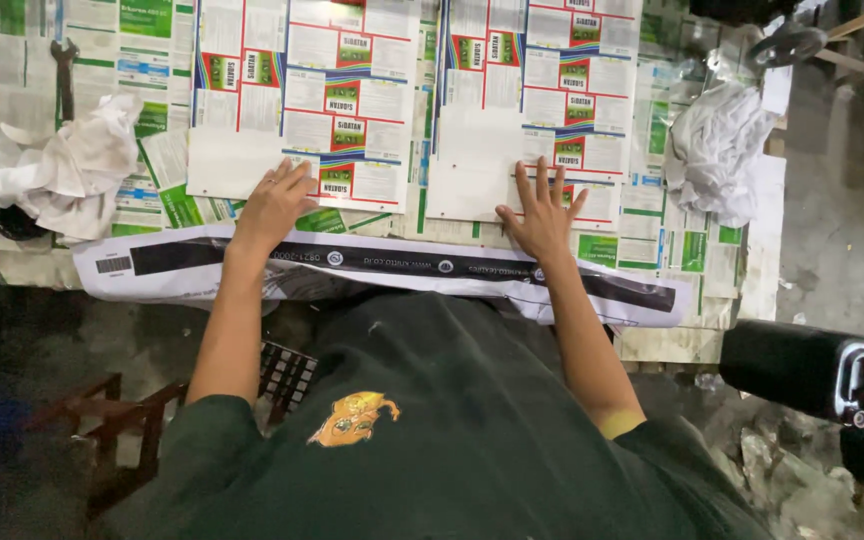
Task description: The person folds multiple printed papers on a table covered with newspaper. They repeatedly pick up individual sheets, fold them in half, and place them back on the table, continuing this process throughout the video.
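On the counter (752,290), both hands, left hand (274,205) and right hand (542,215), lie spread flat on printed sheets (352,90), nothing gripped, white rags (62,165) unused.

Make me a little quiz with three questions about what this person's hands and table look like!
1. True or false: the left hand lies flat on the printed sheets.
2. What lies at the table's far left: A) crumpled white cloth, B) a red ball?
3. Are the fingers of the right hand spread or curled into a fist?

Key: 1 true; 2 A; 3 spread.
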